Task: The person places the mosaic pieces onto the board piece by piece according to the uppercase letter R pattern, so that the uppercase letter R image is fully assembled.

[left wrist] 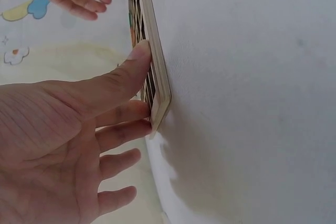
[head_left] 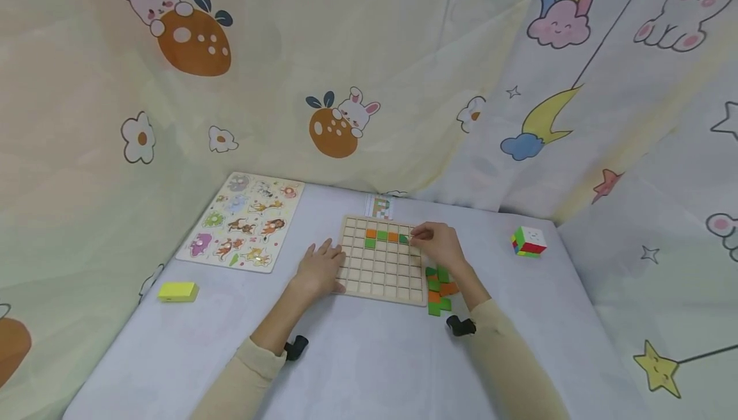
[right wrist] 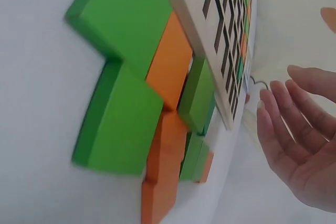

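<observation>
A pale wooden grid board point(head_left: 383, 269) lies on the table, with orange tiles point(head_left: 393, 237) and green tiles point(head_left: 369, 242) in its upper cells. At the row's right end sits a darker green tile point(head_left: 403, 239). My left hand point(head_left: 318, 271) rests against the board's left side. In the left wrist view its thumb point(left wrist: 123, 80) touches the board's edge point(left wrist: 157, 51), its fingers fairly straight. Over the board's upper right edge hovers my right hand point(head_left: 439, 242). Its loosely bent fingers point(right wrist: 283, 119) show nothing between them in the right wrist view.
Loose green and orange tiles point(right wrist: 126, 119) lie along the board's right side. Behind the board is a small pattern card point(head_left: 380, 207). An animal puzzle board point(head_left: 242, 225) and a yellow block point(head_left: 177, 292) lie at left. A colourful cube point(head_left: 528, 241) stands at right.
</observation>
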A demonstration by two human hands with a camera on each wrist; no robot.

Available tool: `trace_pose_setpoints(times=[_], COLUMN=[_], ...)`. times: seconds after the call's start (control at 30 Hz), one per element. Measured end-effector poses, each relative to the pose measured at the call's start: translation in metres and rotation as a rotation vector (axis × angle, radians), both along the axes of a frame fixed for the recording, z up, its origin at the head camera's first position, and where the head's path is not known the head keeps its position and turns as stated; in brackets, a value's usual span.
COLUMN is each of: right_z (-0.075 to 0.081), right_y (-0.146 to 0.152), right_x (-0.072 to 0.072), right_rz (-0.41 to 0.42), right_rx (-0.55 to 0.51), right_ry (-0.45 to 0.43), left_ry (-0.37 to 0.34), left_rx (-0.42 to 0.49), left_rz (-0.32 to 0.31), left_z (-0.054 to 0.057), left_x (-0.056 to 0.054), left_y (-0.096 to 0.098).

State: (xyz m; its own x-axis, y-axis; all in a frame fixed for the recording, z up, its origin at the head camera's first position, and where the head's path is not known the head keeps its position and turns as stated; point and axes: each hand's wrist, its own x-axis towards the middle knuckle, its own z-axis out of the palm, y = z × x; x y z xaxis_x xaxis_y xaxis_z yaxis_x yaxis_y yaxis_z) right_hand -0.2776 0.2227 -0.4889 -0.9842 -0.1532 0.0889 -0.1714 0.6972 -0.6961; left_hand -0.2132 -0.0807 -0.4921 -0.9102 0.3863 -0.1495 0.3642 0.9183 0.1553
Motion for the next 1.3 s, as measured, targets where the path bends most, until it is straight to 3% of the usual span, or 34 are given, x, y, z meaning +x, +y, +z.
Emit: trace_pose_setpoints(times=[0.27,0.5,0.9,1.3], right_z=[0.003,0.001,-0.005,-0.013], right_y=[0.027,0.044,0.055,0.055], right_x=[0.009,0.014,0.012,0.014], right_rz=[-0.032,-0.056,-0.014,-0.107], right_rx=[0.043,0.143,0.220,0.227], right_ry=[-0.037,-0.114,-0.150,-0.160], left_ry=[0.015,0.014,0.009,0.004], left_rx=[-0.008,0.014,0.006,0.004], left_rz=[-0.006,-0.003,0.003,0.003], left_z=[-0.001,-0.003,-0.003,-0.004], left_x=[0.000,0.001,0.000,0.000], left_y=[-0.001,-0.002,-0.002,-0.002])
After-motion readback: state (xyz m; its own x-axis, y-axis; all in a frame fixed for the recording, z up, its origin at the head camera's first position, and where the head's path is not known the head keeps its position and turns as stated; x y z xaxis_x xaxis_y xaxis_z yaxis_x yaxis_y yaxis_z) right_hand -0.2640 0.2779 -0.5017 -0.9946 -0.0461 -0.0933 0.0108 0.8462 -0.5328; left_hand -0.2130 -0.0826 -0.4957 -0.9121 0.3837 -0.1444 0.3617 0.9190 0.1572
